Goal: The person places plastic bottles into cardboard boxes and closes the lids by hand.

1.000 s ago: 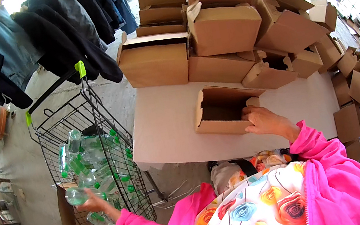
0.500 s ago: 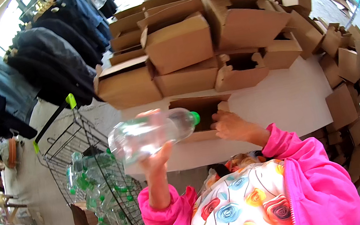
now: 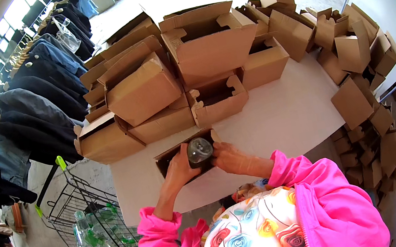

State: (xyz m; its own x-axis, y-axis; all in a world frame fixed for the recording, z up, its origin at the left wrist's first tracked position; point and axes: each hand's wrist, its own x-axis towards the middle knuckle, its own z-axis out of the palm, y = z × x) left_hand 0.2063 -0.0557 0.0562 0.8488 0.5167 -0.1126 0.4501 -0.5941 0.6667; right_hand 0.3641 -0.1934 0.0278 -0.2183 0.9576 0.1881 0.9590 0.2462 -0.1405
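A clear plastic bottle [image 3: 199, 150] stands base-up in a small open cardboard box [image 3: 164, 158] on the white tabletop; its cap end is hidden inside. My left hand [image 3: 178, 168] is closed around the bottle's left side, over the box's front edge. At the box's right end, my right hand [image 3: 231, 158] grips the cardboard wall, its fingertips close beside the bottle.
Several open cardboard boxes [image 3: 142, 91] are stacked at the back of the table [image 3: 281, 114]. More boxes [image 3: 353, 101] pile up at right. A wire cart [image 3: 75, 195] of green-capped bottles [image 3: 100, 230] stands at left, near a clothes rack [image 3: 37, 83].
The bottle, held sideways above the table's left part, has been turned base-up and lowered into the box by my left hand. My right hand stays at the box. The view has shifted right.
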